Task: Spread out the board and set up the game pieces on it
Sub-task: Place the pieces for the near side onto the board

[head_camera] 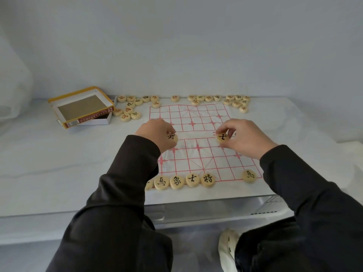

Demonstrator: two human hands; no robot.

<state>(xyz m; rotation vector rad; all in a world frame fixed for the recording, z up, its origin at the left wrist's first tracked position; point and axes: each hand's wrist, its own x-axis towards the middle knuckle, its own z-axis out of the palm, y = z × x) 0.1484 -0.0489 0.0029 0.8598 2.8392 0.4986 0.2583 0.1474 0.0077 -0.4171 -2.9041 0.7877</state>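
So there's a big white table [59, 163] and the board [196, 160] is already spread flat on it, a thin white sheet with a red grid, a bit wrinkly, its near edge close to the table's near edge. Far left of it sits the open box [82, 107] with a yellow rim, lying tilted over a white tray. Both arms in dark sleeves [121, 193] reach in from the near side. The left hand [157, 134] is over the board's left edge around the middle row, fingers curled down round a black-marked piece [172, 138] that peeks out from under them. The right hand [245, 138] is over the right half at about the same row, pinching another black-marked piece [223, 137] between thumb and fingertips, face toward the camera. Can't tell if either piece is touching the sheet. Loose pieces lie along the far side: a cluster [130, 107] just right of the box, a single one [175, 98] past the far edge, a short line [204, 98] next to it, and another cluster [236, 102] off the far right corner. On the near edge there's a row of black-marked pieces [177, 182] side by side from the left corner toward the middle, the leftmost half hidden by the sleeve, plus a lone piece [249, 176] near the right corner.
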